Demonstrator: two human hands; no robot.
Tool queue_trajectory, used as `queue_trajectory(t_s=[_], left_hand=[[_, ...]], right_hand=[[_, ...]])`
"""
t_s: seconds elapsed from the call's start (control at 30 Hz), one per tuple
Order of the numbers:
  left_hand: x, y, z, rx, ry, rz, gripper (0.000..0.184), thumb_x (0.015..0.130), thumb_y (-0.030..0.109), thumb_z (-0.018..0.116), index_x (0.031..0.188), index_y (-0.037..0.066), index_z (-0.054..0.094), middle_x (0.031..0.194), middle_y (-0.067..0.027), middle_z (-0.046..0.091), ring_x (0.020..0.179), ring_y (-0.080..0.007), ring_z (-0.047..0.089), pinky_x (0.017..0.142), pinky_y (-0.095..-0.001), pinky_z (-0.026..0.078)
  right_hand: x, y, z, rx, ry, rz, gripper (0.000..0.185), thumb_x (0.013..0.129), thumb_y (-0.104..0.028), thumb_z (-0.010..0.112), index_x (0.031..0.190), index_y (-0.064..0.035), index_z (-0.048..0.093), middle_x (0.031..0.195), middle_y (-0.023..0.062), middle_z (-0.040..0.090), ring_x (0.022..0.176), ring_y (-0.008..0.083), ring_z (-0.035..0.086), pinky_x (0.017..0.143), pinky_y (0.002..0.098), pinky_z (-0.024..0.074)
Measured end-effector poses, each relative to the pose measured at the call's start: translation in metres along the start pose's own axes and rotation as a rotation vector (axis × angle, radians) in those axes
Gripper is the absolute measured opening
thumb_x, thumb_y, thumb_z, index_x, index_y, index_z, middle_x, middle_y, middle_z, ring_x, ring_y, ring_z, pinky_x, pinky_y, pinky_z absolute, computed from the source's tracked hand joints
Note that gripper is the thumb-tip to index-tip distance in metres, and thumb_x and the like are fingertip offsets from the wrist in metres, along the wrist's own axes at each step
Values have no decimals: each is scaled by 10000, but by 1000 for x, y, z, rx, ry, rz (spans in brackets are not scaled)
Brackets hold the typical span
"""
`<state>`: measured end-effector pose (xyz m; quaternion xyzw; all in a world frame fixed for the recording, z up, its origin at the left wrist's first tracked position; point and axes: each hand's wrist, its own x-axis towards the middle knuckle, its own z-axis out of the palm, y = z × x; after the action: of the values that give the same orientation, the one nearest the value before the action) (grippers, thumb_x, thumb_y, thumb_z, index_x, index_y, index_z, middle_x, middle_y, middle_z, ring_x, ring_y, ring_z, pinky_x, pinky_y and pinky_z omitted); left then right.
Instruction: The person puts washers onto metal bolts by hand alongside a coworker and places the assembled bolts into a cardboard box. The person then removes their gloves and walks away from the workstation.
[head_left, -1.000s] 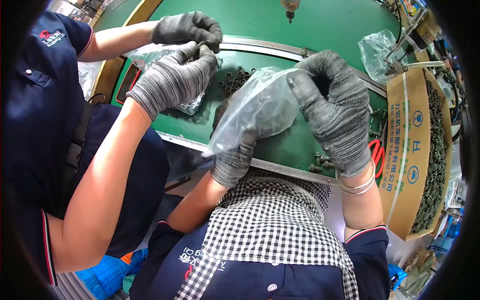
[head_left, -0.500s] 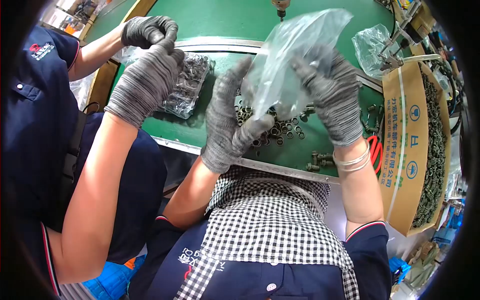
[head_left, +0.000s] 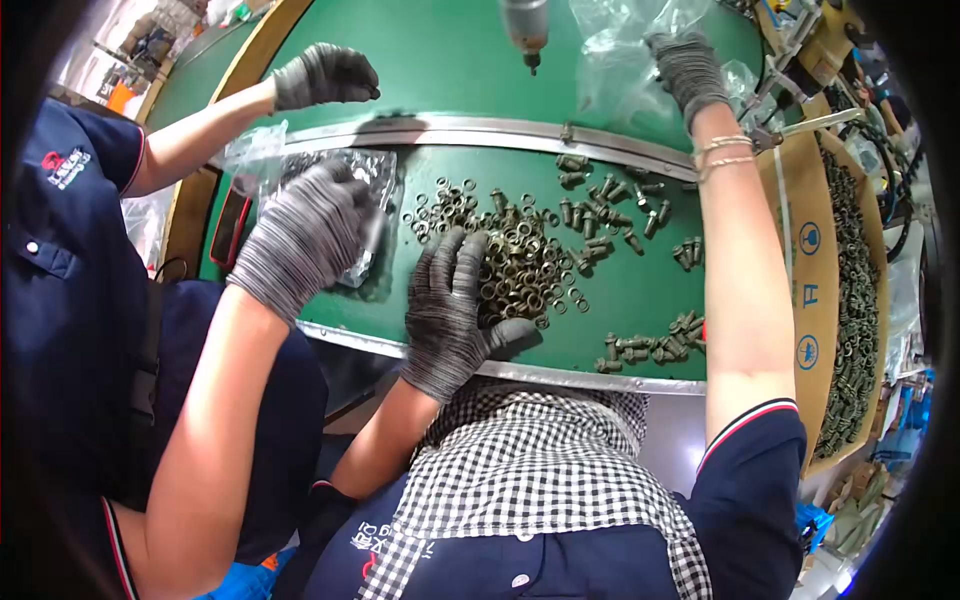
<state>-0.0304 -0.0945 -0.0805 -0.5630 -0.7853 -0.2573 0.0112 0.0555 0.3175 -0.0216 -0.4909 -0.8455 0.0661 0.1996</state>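
My left hand, in a grey knit glove, lies on the green worktable. Its fingers are spread against the near-left side of a heap of small metal rings, with the thumb stretched to the right. Beyond the metal rail, my gloved right hand reaches far forward. Its fingers are bent onto a crumpled clear plastic bag; the fingertips are partly lost against the film. Right of the rings lie loose metal bolts, with more bolts near the front edge.
A co-worker's gloved hands are at the left, one over a clear bag of metal parts. A metal rail crosses the table. A power driver hangs above. At the right stands a cardboard box full of metal parts.
My right hand has carried the plastic bag forward past the rail. My left hand has come down onto the rings, and many more rings and bolts now lie on the table.
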Motion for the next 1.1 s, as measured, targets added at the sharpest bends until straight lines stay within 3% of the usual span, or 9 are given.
queue_trajectory(t_s=[0.13, 0.2, 0.3, 0.4, 0.53, 0.8, 1.0, 1.03, 1.1], left_hand=[[7, 1, 1, 0, 55, 56, 958, 646, 644, 729, 1358, 54, 479, 1330, -158, 495, 1230, -375, 455, 1054, -489, 366], [6, 4, -4, -20, 51, 45, 886, 666, 575, 774, 1327, 45, 514, 1298, -166, 512, 1183, -376, 489, 1023, -483, 395], [10, 7, -9, -92, 46, 56, 827, 673, 510, 806, 1299, 38, 543, 1227, -176, 560, 1132, -389, 529, 994, -476, 414], [12, 22, -15, -469, 7, -159, 726, 738, 449, 797, 1281, 30, 561, 1149, -198, 621, 1061, -370, 598, 909, -454, 474], [7, 16, -4, -248, 130, -82, 543, 795, 359, 779, 1205, 38, 624, 974, -164, 694, 886, -307, 674, 800, -399, 526], [16, 22, 2, -155, 97, -19, 309, 803, 211, 755, 1067, 64, 692, 848, -128, 700, 786, -302, 654, 734, -407, 503], [16, 28, -1, -117, 135, 3, 228, 794, 165, 737, 996, 63, 710, 858, -130, 661, 806, -317, 623, 744, -419, 490], [18, 32, -8, -113, 129, 3, 233, 801, 175, 735, 999, 55, 706, 856, -135, 664, 799, -321, 629, 738, -422, 494], [17, 35, -13, -118, 127, -26, 239, 793, 180, 739, 995, 57, 706, 888, -136, 659, 834, -324, 620, 755, -424, 490]], right_hand=[[9, -13, 8, 235, -60, 356, 534, 841, -516, 665, 949, 1, 587, 657, 119, 599, 582, 198, 606, 569, 327, 519], [9, -20, -2, 439, -212, 549, 532, 842, -515, 681, 927, 1, 585, 661, 105, 597, 589, 191, 609, 545, 331, 526], [-3, -23, -15, 741, -247, 709, 682, 860, -546, 619, 1165, 64, 591, 824, 155, 687, 713, 235, 654, 822, 364, 542], [18, 18, 23, 262, -155, 280, 725, 835, -543, 655, 1182, 88, 574, 1008, 236, 673, 962, 338, 652, 943, 388, 497], [-69, -4, -19, 411, 73, 82, 601, 886, -440, 615, 1237, 45, 566, 1180, 259, 620, 1131, 368, 593, 1016, 408, 443], [-203, 21, -59, 191, -183, 54, 349, 907, -283, 591, 1152, -35, 617, 1165, 220, 624, 1079, 367, 594, 959, 432, 457], [-128, -38, -37, 152, -70, 48, 576, 974, -418, 458, 1386, -18, 430, 1367, 257, 482, 1246, 390, 495, 1102, 416, 340], [-105, -47, -35, 220, 110, -7, 552, 934, -349, 574, 1330, 16, 451, 1230, 289, 567, 1142, 426, 562, 1002, 426, 453], [-53, -55, -35, 227, 76, 49, 631, 904, -395, 599, 1353, 20, 441, 1263, 299, 552, 1202, 415, 533, 1035, 434, 436]])
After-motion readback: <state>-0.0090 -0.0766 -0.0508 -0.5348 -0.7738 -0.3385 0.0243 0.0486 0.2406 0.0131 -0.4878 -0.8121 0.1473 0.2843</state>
